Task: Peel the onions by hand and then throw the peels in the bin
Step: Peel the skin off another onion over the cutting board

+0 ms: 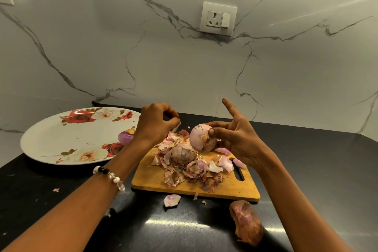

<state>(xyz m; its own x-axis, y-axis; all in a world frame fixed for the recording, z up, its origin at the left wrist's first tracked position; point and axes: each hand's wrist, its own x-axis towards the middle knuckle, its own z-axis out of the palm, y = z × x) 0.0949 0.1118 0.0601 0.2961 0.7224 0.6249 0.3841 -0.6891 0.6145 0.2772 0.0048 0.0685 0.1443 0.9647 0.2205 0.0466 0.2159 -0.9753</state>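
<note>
My right hand holds a partly peeled pale pink onion above the wooden cutting board, thumb across its front and index finger pointing up. To the left of the onion, my left hand pinches a small scrap of peel between its fingertips. A heap of onion peels covers the middle of the board, with an unpeeled onion lying in it. A peeled purple onion rests on the floral plate.
A large brown peel and a pink peel piece lie on the black counter in front of the board. The marble wall with a socket stands close behind. No bin is in view.
</note>
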